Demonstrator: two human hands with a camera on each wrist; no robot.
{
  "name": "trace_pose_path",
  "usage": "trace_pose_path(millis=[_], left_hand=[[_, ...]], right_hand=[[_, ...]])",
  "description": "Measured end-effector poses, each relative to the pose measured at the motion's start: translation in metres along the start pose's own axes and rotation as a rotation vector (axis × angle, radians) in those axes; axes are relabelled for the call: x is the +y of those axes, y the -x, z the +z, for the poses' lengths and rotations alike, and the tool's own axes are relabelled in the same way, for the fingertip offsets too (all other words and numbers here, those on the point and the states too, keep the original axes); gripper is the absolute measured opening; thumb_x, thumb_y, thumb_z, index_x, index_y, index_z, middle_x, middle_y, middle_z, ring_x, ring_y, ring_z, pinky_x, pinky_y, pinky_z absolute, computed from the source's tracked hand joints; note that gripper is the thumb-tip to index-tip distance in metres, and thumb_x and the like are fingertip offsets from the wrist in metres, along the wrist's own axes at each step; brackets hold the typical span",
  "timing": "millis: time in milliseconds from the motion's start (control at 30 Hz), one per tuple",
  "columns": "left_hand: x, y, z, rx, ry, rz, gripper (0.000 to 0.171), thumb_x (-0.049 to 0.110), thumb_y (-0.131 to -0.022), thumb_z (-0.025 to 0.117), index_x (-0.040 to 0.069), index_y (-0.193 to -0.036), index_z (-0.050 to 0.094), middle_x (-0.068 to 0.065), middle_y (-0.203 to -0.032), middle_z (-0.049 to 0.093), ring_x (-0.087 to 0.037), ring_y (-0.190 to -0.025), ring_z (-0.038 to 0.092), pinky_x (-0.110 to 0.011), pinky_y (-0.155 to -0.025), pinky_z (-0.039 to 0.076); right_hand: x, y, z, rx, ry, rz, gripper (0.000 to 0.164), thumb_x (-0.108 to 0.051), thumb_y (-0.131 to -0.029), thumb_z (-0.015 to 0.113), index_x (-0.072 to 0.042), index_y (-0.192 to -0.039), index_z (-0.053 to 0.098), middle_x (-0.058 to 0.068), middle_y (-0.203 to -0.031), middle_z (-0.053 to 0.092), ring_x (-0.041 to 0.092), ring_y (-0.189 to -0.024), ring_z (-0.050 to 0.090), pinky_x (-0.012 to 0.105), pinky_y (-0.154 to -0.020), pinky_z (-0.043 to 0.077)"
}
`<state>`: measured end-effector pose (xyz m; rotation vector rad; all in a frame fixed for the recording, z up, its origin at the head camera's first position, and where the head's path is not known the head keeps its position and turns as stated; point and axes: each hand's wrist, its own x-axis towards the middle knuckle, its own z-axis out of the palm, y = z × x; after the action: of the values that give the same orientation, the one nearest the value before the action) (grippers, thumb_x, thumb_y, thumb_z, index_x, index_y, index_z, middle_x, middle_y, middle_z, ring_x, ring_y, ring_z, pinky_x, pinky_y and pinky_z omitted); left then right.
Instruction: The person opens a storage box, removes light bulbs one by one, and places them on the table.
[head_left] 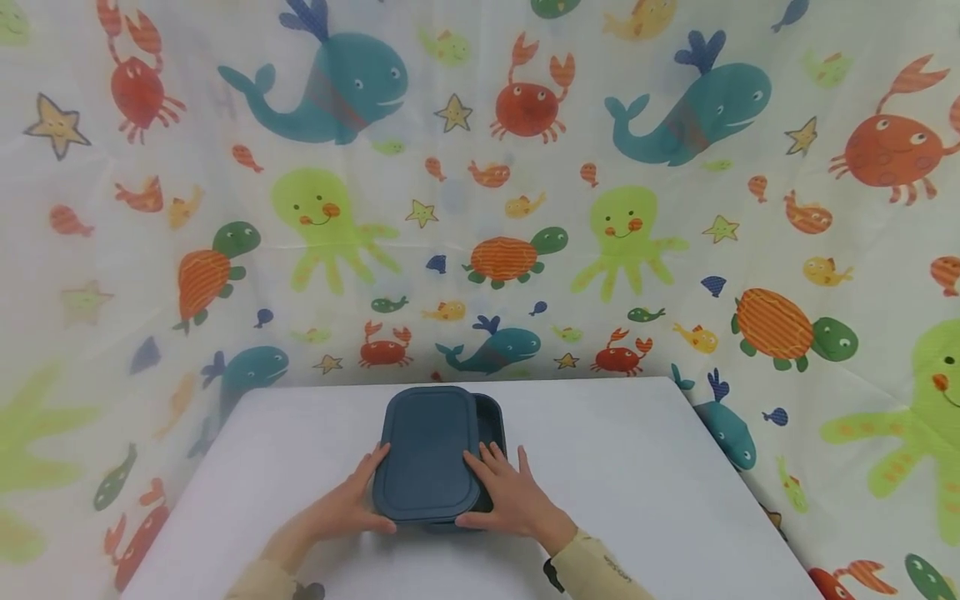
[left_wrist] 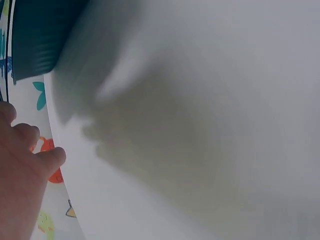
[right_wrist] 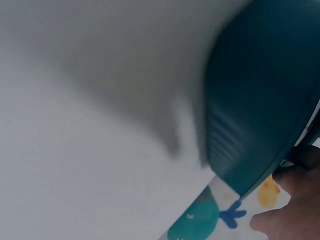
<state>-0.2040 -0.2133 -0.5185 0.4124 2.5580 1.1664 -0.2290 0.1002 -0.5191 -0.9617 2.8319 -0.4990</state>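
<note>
A dark blue rectangular lid (head_left: 427,450) with rounded corners lies over a matching deep box (head_left: 491,421) in the head view, shifted left so that a strip of the box's inside shows at the right. My left hand (head_left: 341,504) holds the lid's left side, fingertips at the edge and thumb at the near left corner. At the opposite edge, my right hand (head_left: 517,500) holds the lid, its thumb at the near side and its other fingers spread over the box opening. Ribbed box walls (right_wrist: 225,135) show in both wrist views.
The box stands on a white table (head_left: 615,467), near its far edge in the middle. Behind and around the table hangs a curtain (head_left: 457,196) printed with sea animals. Shadows of the hands and box fall on the tabletop.
</note>
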Motion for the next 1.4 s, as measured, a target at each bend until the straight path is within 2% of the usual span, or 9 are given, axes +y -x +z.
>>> trace_pose_path(millis=[267, 433, 633, 833, 1100, 1400], left_hand=[[-0.018, 0.014, -0.009, -0.018, 0.000, 0.000, 0.124, 0.033, -0.073, 0.086, 0.008, -0.157, -0.001, -0.029, -0.159, -0.005, -0.051, -0.143, 0.002, -0.067, -0.110, 0.018], [-0.028, 0.024, -0.016, -0.026, 0.008, -0.019, 0.127, 0.032, -0.071, 0.088, 0.005, -0.156, -0.003, -0.031, -0.158, -0.008, -0.051, -0.143, 0.003, -0.067, -0.110, 0.017], [-0.039, 0.035, -0.026, -0.009, -0.017, -0.031, 0.128, 0.038, -0.069, 0.088, 0.005, -0.156, 0.000, -0.031, -0.158, -0.005, -0.052, -0.143, 0.003, -0.067, -0.110, 0.015], [-0.054, 0.044, -0.034, 0.013, -0.050, -0.023, 0.129, 0.038, -0.067, 0.089, 0.004, -0.156, 0.002, -0.033, -0.157, -0.002, -0.053, -0.142, 0.006, -0.067, -0.109, 0.016], [-0.070, 0.057, -0.047, 0.017, -0.068, -0.002, 0.127, 0.036, -0.067, 0.088, -0.001, -0.154, 0.003, -0.037, -0.155, 0.001, -0.056, -0.140, 0.009, -0.069, -0.106, 0.018], [-0.087, 0.061, -0.064, 0.033, -0.083, -0.018, 0.127, 0.037, -0.066, 0.089, 0.001, -0.155, 0.005, -0.035, -0.156, 0.005, -0.056, -0.140, 0.011, -0.071, -0.106, 0.019]], right_hand=[[-0.021, -0.011, 0.006, -0.005, 0.039, -0.023, 0.097, -0.076, -0.082, 0.053, -0.020, -0.156, 0.026, 0.016, -0.159, 0.024, 0.033, -0.147, 0.021, 0.070, -0.110, 0.010], [-0.034, -0.019, 0.018, -0.015, 0.051, -0.017, 0.099, -0.080, -0.080, 0.051, -0.021, -0.156, 0.027, 0.014, -0.159, 0.025, 0.032, -0.147, 0.021, 0.070, -0.111, 0.009], [-0.052, -0.029, 0.027, -0.028, 0.074, 0.004, 0.099, -0.081, -0.079, 0.049, -0.021, -0.155, 0.029, 0.013, -0.159, 0.025, 0.030, -0.147, 0.021, 0.069, -0.111, 0.009], [-0.067, -0.037, 0.034, -0.011, 0.109, -0.016, 0.097, -0.081, -0.080, 0.048, -0.021, -0.154, 0.031, 0.014, -0.158, 0.028, 0.031, -0.146, 0.026, 0.070, -0.110, 0.012], [-0.087, -0.051, 0.040, -0.018, 0.181, -0.035, 0.098, -0.083, -0.079, 0.043, -0.022, -0.155, 0.031, 0.013, -0.157, 0.030, 0.030, -0.146, 0.024, 0.068, -0.110, 0.016], [-0.102, -0.070, 0.047, 0.003, 0.227, -0.034, 0.099, -0.086, -0.077, 0.040, -0.024, -0.154, 0.031, 0.010, -0.158, 0.030, 0.029, -0.146, 0.026, 0.068, -0.110, 0.019]])
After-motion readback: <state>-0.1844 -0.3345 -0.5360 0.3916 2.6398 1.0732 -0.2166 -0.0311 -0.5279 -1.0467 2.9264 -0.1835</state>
